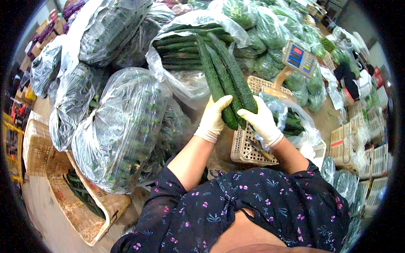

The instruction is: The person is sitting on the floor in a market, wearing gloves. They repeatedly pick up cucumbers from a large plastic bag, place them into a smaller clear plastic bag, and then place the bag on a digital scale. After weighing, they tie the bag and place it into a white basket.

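Note:
Between my two gloved hands is a small bunch of long dark green cucumbers, tilted with their far ends up and away from me. My left hand wraps the near end from the left, thumb on top. From the right, my right hand closes round the same bunch, its thumb also on top. Both wear pale thin gloves. Just beyond, an opened clear plastic bag holds more cucumbers stacked lengthwise. Under my right hand stands a beige plastic crate.
A weighing scale display rises at the right, near a bag with cucumbers. Large filled plastic bags crowd the left. A worn crate with a few cucumbers lies at lower left. Stacked crates line the right side.

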A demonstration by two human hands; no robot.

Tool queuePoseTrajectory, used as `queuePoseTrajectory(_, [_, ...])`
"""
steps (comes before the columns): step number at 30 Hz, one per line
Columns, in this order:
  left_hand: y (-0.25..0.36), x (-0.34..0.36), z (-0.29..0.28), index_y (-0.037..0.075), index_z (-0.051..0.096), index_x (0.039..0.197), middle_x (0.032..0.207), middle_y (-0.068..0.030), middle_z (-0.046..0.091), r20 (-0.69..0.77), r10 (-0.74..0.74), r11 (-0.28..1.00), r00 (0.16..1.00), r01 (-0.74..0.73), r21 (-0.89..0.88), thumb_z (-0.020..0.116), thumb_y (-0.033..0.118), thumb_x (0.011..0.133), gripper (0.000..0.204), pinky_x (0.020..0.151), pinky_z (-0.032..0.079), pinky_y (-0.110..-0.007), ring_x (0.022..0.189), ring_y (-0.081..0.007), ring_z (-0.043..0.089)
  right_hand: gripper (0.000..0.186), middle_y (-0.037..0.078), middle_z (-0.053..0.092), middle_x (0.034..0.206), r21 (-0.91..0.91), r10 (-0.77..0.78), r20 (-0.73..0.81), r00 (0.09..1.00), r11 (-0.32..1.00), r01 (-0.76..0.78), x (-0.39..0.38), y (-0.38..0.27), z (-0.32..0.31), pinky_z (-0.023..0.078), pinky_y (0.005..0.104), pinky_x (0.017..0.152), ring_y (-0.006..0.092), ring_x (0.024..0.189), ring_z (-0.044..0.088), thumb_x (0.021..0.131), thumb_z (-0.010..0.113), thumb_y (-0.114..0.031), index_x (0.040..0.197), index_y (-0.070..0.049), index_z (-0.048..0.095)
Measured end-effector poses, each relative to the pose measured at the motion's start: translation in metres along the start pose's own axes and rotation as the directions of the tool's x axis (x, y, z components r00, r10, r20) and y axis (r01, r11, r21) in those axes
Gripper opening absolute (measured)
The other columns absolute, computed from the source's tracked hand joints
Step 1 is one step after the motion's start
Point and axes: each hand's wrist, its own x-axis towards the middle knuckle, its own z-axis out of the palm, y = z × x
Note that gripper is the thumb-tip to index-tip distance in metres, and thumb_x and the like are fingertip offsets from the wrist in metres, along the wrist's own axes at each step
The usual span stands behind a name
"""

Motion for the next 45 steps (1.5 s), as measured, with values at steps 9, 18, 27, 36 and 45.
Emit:
queuePoseTrajectory(9, [-0.033, -0.037, 0.045, 0.004, 0.045, 0.133, 0.12, -0.0062, 0.057, 0.156, -0.029, 0.907, 0.987, -0.039, 0.419, 0.069, 0.015, 0.087, 0.053, 0.097, 0.043, -0.03, 0.111, -0.0157, 0.052, 0.035, 0.003, 0.061, 0.1, 0.419, 0.018, -0.125, 0.992, 0.907, 0.037, -0.017, -0.009, -0.013, 0.049, 0.0294, 0.083, 0.0133, 0.091, 0.057, 0.087, 0.071, -0.019, 0.115, -0.004, 0.055])
queuePoseTrajectory(18, [-0.055, -0.084, 0.074, 0.003, 0.048, 0.128, 0.118, -0.0115, 0.054, 0.262, -0.017, 0.468, 0.965, -0.224, 0.855, 0.071, 0.018, 0.086, 0.05, 0.097, 0.043, -0.034, 0.11, -0.0229, 0.052, 0.041, 0.002, 0.064, 0.106, 0.456, 0.052, 0.066, 0.997, 0.887, -0.076, -0.065, -0.006, -0.047, 0.047, 0.0292, 0.09, 0.014, 0.1, 0.059, 0.079, 0.073, -0.007, 0.118, -0.005, 0.059])
queuePoseTrajectory(27, [-0.062, -0.085, 0.121, 0.002, 0.04, 0.138, 0.133, -0.0173, 0.043, 0.287, 0.22, 0.241, 0.932, -0.337, 0.91, 0.07, 0.012, 0.084, 0.063, 0.104, 0.039, -0.038, 0.12, -0.0282, 0.047, 0.066, 0.015, 0.06, 0.125, 0.799, -0.074, -0.106, 0.992, 0.588, 0.129, -0.129, -0.004, -0.136, 0.048, 0.0406, 0.101, 0.025, 0.113, 0.06, 0.081, 0.071, -0.015, 0.14, -0.003, 0.042])
queuePoseTrajectory(36, [-0.1, -0.025, 0.051, -0.01, 0.051, 0.125, 0.113, -0.0134, 0.062, -0.184, -0.091, 0.232, 0.979, 0.2, 0.952, 0.073, 0.043, 0.084, 0.07, 0.089, 0.046, -0.03, 0.099, -0.0186, 0.057, 0.071, 0.013, 0.057, 0.131, 0.468, -0.261, -0.622, 0.738, 0.631, 0.619, -0.135, -0.005, -0.263, 0.048, 0.0395, 0.1, 0.0247, 0.117, 0.057, 0.078, 0.075, 0.0, 0.14, -0.007, 0.043])
queuePoseTrajectory(45, [-0.107, 0.026, 0.109, 0.004, 0.065, 0.106, 0.086, -0.0012, 0.061, -0.041, -0.433, 0.84, 0.9, 0.42, 0.343, 0.065, 0.024, 0.09, 0.026, 0.071, 0.047, -0.03, 0.074, -0.0144, 0.054, 0.076, 0.014, 0.056, 0.131, 0.537, -0.156, -0.559, 0.814, 0.681, 0.499, -0.072, 0.037, -0.252, 0.048, 0.0348, 0.096, 0.0211, 0.115, 0.057, 0.076, 0.075, -0.001, 0.143, -0.008, 0.04])
